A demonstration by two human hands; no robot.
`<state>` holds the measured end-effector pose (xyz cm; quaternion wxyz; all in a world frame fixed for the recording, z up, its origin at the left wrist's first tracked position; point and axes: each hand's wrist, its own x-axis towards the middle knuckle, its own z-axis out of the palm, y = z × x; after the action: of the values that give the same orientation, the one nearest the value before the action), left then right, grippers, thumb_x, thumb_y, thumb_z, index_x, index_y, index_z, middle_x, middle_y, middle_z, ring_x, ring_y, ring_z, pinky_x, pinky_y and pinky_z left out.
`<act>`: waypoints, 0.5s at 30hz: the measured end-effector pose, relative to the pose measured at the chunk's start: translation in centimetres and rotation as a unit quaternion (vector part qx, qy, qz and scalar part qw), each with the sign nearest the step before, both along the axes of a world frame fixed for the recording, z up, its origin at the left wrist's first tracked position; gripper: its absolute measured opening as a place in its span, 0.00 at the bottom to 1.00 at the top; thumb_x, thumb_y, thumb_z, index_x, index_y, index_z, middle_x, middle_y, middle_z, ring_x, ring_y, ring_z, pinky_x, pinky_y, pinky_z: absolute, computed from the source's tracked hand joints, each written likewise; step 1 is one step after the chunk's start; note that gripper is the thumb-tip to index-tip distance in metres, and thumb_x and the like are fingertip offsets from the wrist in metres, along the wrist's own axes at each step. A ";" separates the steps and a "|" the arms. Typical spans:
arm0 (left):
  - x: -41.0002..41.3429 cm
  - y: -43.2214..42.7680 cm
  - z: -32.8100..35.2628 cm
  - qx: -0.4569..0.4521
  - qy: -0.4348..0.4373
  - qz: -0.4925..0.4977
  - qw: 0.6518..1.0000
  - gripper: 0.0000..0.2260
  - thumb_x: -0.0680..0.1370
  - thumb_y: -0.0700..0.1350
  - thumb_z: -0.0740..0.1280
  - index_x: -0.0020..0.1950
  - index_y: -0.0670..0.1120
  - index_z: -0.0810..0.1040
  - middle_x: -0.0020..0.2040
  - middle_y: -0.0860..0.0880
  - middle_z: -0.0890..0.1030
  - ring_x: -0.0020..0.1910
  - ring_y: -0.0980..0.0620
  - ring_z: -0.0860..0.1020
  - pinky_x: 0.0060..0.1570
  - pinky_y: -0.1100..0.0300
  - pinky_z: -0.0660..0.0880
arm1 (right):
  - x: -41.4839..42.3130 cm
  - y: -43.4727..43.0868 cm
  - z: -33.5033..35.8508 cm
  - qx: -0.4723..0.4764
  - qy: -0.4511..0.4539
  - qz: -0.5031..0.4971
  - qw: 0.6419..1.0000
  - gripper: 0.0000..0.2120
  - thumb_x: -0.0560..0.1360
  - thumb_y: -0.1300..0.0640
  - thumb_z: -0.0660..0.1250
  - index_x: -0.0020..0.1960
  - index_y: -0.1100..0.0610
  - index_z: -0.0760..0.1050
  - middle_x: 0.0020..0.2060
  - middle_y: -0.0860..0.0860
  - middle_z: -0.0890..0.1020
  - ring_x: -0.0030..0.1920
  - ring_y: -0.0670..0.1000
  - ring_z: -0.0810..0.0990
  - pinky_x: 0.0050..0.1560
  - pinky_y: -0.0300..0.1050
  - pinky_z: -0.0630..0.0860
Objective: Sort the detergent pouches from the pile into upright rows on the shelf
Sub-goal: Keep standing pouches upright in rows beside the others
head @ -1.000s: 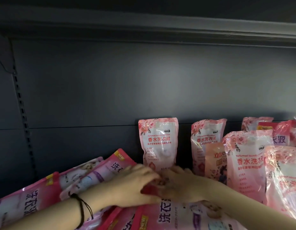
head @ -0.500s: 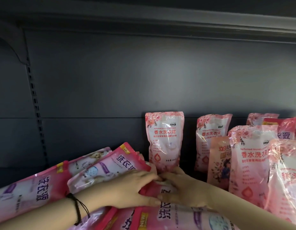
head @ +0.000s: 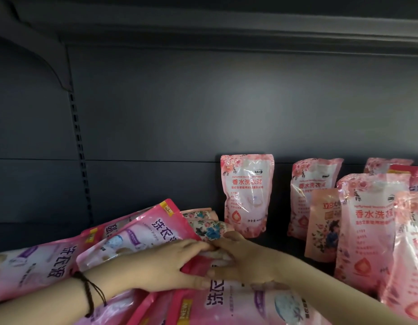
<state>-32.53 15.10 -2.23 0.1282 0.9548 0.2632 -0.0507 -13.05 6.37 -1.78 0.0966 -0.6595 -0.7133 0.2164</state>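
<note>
Tilted pink pouch (head: 142,233) atop the pile, long axis slanting from lower left to upper right, left hand (head: 161,266) and right hand (head: 240,261) both gripping its lower right edge, upright pouches (head: 246,195) behind.

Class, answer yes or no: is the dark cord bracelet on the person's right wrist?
No, the dark cord bracelet circles the left wrist, behind the left hand gripping a magenta pouch.

Two bare forearms come into view from the 7 o'clock and 5 o'clock edges. The left hand (head: 161,266) has a black braided cord bracelet (head: 89,293) around its wrist, with thin loose strands looping off toward 3 o'clock. The right hand (head: 246,261) and its wrist are bare.
</note>
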 end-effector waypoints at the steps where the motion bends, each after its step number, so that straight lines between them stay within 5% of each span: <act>1: 0.1 0.0 0.1 -0.001 -0.001 0.000 1.000 0.42 0.66 0.78 0.55 0.76 0.62 0.49 0.77 0.60 0.54 0.73 0.61 0.58 0.72 0.59 0.58 | 0.4 -0.2 0.5 -0.004 -0.005 0.006 1.000 0.34 0.74 0.36 0.64 0.76 0.43 0.57 0.74 0.47 0.57 0.72 0.49 0.62 0.72 0.48 0.61; 10: -1.1 -0.2 1.4 -0.008 -0.101 0.006 0.995 0.31 0.70 0.73 0.56 0.71 0.63 0.63 0.70 0.64 0.65 0.68 0.66 0.63 0.68 0.67 0.61 | 3.2 -2.0 3.2 -0.069 -0.007 -0.093 0.993 0.30 0.69 0.32 0.66 0.64 0.45 0.64 0.52 0.46 0.80 0.51 0.49 0.82 0.50 0.42 0.78; 13: -2.0 -0.4 1.8 -0.009 -0.154 0.019 0.988 0.27 0.69 0.74 0.55 0.65 0.65 0.68 0.65 0.68 0.70 0.63 0.72 0.65 0.65 0.69 0.63 | 2.7 -2.0 3.9 -0.055 -0.050 -0.090 0.993 0.23 0.71 0.34 0.65 0.51 0.52 0.77 0.44 0.46 0.81 0.41 0.43 0.80 0.38 0.34 0.73; 15: -2.3 -0.7 1.8 -0.030 -0.187 0.033 0.981 0.25 0.69 0.74 0.56 0.61 0.66 0.71 0.61 0.69 0.72 0.61 0.74 0.67 0.62 0.73 0.64 | 2.4 -2.1 3.7 -0.043 -0.067 -0.082 0.993 0.25 0.71 0.35 0.67 0.47 0.59 0.81 0.43 0.52 0.83 0.39 0.46 0.78 0.39 0.37 0.72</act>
<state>-34.87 14.43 -0.41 0.2053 0.9341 0.2640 0.1247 -10.65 4.32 1.87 0.0379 -0.7326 -0.6516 0.1932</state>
